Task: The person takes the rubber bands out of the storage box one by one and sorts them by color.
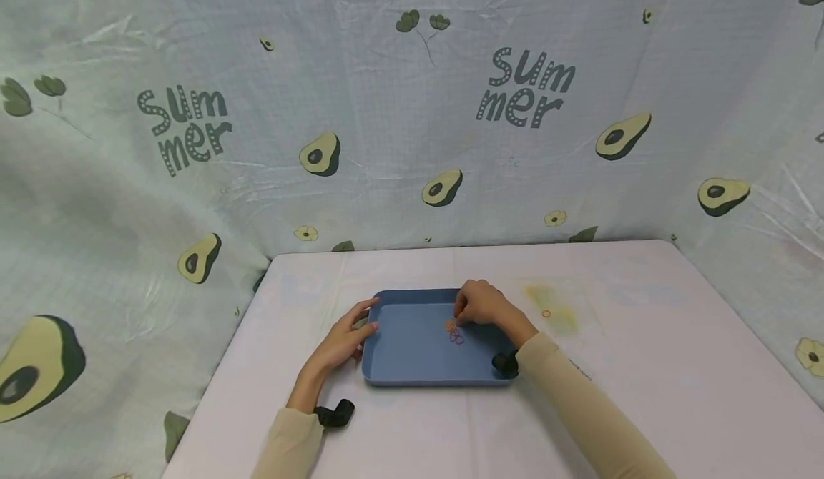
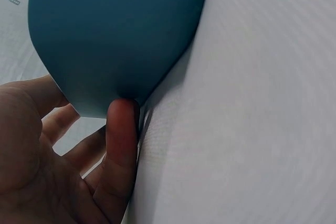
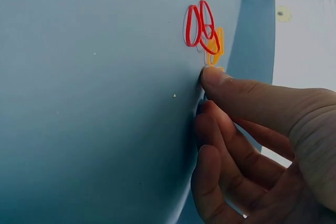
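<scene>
A blue tray (image 1: 412, 357) lies on the table. My left hand (image 1: 344, 339) holds its left edge, and in the left wrist view a fingertip (image 2: 122, 109) presses on the blue surface. Inside the tray, right of its middle, are several loose rubber bands: red ones (image 3: 193, 25) beside and partly over orange ones (image 3: 218, 45). My right hand (image 1: 481, 303) reaches down over the tray. Its thumb and fingertips pinch at an orange rubber band (image 3: 219, 68), most of which the thumb hides. The other right fingers are bent below the thumb.
One small orange-red ring (image 1: 546, 314) lies on the white-covered table (image 1: 644, 364) to the right of the tray, by a yellow stain. A patterned cloth (image 1: 386, 107) hangs behind the table. Dark wrist cameras (image 1: 336, 413) sit on both wrists.
</scene>
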The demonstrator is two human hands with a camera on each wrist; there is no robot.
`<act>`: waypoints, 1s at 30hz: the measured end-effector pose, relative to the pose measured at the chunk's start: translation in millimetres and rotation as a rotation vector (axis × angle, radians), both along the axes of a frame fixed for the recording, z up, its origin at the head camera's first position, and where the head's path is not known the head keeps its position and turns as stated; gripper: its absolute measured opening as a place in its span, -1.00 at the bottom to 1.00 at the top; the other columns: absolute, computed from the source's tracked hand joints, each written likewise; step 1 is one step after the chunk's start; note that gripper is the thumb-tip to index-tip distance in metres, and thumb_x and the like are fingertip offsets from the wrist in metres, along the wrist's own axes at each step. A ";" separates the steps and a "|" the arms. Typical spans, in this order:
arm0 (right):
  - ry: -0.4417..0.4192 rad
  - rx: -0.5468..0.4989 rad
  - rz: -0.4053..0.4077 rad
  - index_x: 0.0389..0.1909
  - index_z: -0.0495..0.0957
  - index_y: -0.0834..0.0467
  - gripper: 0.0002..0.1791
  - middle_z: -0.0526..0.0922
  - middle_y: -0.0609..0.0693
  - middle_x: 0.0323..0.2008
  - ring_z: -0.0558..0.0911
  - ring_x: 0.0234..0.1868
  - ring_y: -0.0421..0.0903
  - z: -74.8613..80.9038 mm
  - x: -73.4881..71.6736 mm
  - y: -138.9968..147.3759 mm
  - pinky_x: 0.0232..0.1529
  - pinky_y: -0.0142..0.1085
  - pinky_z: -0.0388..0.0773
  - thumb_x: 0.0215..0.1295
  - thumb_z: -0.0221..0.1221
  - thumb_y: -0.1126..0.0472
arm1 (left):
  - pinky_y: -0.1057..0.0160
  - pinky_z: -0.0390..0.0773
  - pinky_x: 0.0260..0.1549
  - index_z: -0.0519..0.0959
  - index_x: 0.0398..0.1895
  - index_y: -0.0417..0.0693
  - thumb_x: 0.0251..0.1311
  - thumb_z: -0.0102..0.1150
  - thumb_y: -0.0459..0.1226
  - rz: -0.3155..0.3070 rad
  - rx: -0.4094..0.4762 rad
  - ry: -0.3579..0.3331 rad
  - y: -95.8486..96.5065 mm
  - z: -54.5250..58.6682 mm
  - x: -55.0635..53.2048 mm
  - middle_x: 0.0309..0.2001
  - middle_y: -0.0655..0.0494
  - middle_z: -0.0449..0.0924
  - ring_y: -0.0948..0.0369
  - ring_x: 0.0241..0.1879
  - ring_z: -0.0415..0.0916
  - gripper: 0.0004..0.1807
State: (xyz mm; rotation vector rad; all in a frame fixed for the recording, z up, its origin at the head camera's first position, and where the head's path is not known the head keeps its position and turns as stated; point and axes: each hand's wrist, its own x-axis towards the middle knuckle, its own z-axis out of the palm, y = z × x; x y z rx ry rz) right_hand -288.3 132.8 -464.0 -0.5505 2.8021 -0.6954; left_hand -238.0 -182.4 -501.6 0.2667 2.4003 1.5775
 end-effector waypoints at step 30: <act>0.013 -0.057 -0.039 -0.48 0.76 0.15 -0.90 0.71 -0.04 -0.49 0.55 -0.48 -0.14 9.8 4.1 16.0 -0.41 -0.31 0.49 0.20 0.39 0.25 | 0.19 0.49 -0.58 0.23 0.61 0.13 0.51 0.11 -0.19 -0.002 0.015 0.003 -1.1 0.8 1.8 0.55 -0.35 0.18 0.14 -0.41 0.48 -0.36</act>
